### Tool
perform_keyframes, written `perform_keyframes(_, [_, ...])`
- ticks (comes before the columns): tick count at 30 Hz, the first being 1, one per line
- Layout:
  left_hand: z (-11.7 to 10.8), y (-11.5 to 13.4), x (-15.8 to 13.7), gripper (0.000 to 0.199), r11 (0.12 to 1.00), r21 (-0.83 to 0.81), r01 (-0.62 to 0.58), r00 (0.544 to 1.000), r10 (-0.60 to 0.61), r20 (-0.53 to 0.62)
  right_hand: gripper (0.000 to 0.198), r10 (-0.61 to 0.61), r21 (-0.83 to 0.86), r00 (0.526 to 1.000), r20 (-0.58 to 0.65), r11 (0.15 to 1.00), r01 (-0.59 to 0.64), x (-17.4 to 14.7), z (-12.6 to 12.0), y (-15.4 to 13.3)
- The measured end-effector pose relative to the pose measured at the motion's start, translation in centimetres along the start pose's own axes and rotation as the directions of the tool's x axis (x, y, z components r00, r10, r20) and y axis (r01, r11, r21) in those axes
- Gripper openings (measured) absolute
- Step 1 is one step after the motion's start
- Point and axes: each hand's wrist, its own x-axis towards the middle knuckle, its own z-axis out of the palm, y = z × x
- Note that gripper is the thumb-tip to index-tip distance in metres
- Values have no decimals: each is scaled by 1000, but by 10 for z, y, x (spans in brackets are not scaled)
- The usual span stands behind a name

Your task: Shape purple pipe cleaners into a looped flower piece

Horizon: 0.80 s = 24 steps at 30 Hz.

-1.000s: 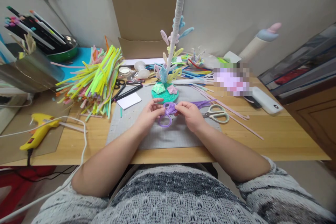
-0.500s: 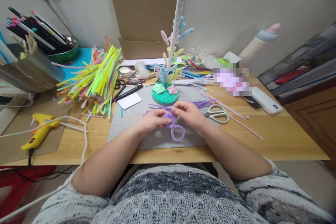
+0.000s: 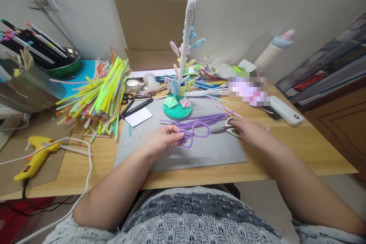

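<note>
The left hand (image 3: 163,141) pinches the purple looped piece (image 3: 188,136) — its loops spread rightward from the fingertips. The right hand (image 3: 249,129) reaches the scissors' (image 3: 226,129) handles — whether gripping, I cannot tell.

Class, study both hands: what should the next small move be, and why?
Probably to close the right hand around the handles of the scissors and lift them: that hand is right at the handles, while the left hand holds the purple loops off to one side.
</note>
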Motion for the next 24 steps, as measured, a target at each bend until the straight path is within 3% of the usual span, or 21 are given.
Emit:
perform_keyframes(4, [-3, 4, -2, 27, 998, -48, -29, 998, 26, -48, 34, -70, -20, 997, 43, 997, 71, -5, 5, 11])
perform_keyframes(9, [-9, 6, -1, 26, 984, -140, -108, 980, 82, -181, 26, -103, 44, 987, 122, 994, 98, -11, -18, 11])
perform_keyframes(13, [-7, 7, 0, 24, 961, -195, -194, 956, 141, -257, 30, -101, 326, 991, 84, 943, 68, -22, -32, -12])
perform_keyframes(16, [-2, 6, 0, 25, 949, -183, -258, 920, 183, -347, 29, -73, 566, 996, 59, 824, 27, -28, -28, -53])
perform_keyframes(18, [1, 4, 0, 27, 941, -149, -303, 892, 225, -392, 35, 33, 511, 999, 1, 859, -29, -26, -22, -84])
perform_keyframes(20, [3, 2, 0, 28, 933, -112, -343, 869, 270, -414, 51, 58, 378, 998, -24, 925, -44, -20, -15, -111])
perform_keyframes(24, [3, -2, 2, 27, 923, -20, -384, 837, 339, -430, 41, 68, 234, 993, -101, 971, -43, -5, -8, -139])
